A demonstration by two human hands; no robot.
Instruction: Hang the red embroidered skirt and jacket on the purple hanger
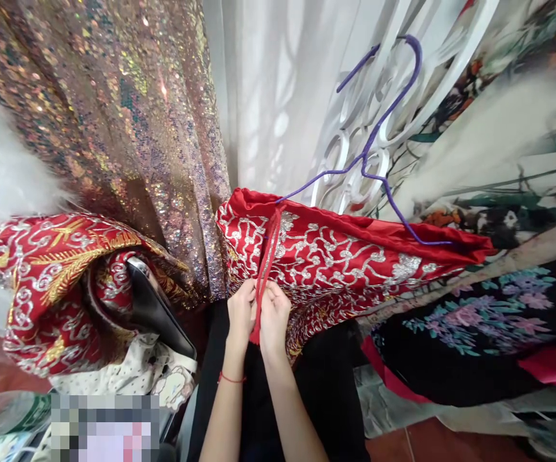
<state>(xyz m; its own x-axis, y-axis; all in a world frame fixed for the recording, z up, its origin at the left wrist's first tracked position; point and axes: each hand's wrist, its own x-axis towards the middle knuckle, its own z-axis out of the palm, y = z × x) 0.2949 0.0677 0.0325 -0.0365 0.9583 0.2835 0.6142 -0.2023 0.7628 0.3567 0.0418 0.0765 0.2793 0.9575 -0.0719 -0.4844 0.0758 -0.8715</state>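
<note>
A red garment (326,247) with silver embroidery spreads before me, its satin upper edge running across the view. Both my hands meet at its left part, fingers curled in on a thin red drawstring (269,253) that hangs down from the edge. My left hand (242,308) is closed at the cord's left side, with a red string bracelet on the wrist. Closed at the cord's right side is my right hand (274,311). A purple hanger (365,154) stands up out of the garment, its lower arms partly inside the top edge.
At left lies another red embroidered garment (56,282) with a black flat object (160,308) against it. A sequined curtain (128,128) hangs behind. White scrollwork (383,128) rises behind the hanger. Black floral cloth (474,333) lies at right, a plastic bottle (13,414) at lower left.
</note>
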